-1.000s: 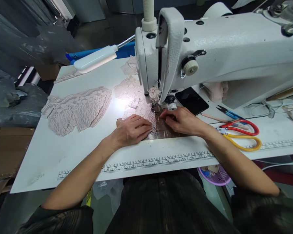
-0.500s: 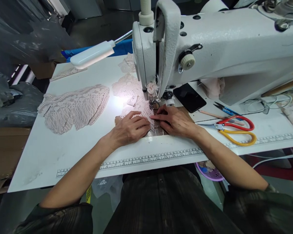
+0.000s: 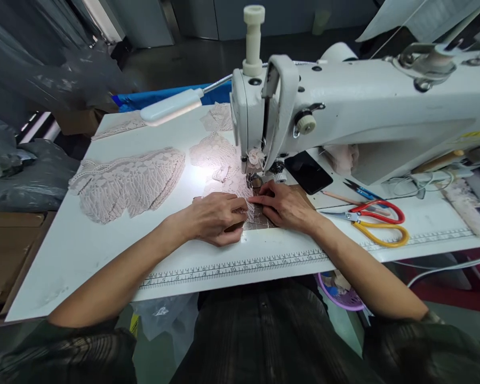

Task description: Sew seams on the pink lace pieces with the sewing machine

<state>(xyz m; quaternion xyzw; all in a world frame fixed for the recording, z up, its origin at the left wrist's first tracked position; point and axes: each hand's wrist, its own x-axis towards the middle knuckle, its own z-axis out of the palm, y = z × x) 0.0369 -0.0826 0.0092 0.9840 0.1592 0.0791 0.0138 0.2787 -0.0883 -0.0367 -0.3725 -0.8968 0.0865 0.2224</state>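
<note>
Left hand (image 3: 216, 216) and right hand (image 3: 285, 205) press flat, holding lace piece (image 3: 240, 192) (pale pink); purple basket (image 3: 342, 288) holds scraps.

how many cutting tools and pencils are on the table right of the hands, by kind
scissors with red and yellow handles: 1
blue thread snips: 1
pencil: 1
total: 3

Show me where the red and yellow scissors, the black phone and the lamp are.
scissors (image 3: 378, 221): head view, where the handles cross.
phone (image 3: 309, 172): head view, middle of the dark screen.
lamp (image 3: 171, 106): head view, middle of the white head.
</note>
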